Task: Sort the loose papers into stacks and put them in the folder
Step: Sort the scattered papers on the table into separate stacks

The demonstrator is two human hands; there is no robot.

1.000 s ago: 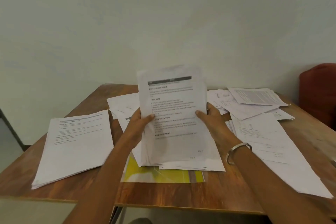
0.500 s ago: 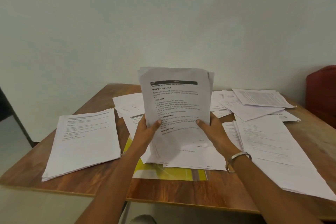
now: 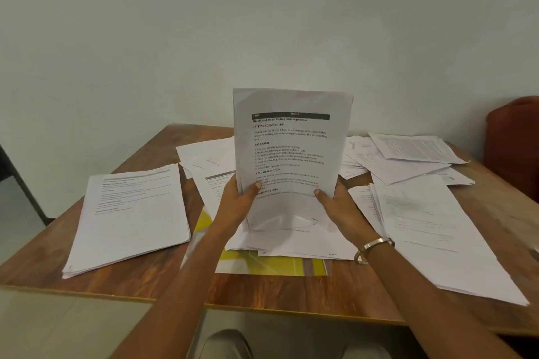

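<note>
I hold a bundle of printed papers (image 3: 288, 151) upright over the middle of the table, its lower edge resting on loose sheets (image 3: 291, 245). My left hand (image 3: 237, 201) grips the bundle's left edge and my right hand (image 3: 339, 207), with a metal bangle on the wrist, grips its right edge. Under those loose sheets lies a yellow folder (image 3: 262, 265), mostly covered. A neat stack of papers (image 3: 131, 216) lies flat at the left. More loose papers (image 3: 423, 213) spread over the right side, and others (image 3: 408, 151) lie at the back right.
The wooden table (image 3: 291, 291) has its front edge close to me, and my knees show below it. A pale wall stands right behind the table. A dark red chair back (image 3: 513, 146) is at the right. A dark frame (image 3: 17, 183) stands at the far left.
The bundle has been raised from leaning back to nearly upright, with its sheets drawn together into a tidier block. Both hands kept their grip. The camera moved a little closer.
</note>
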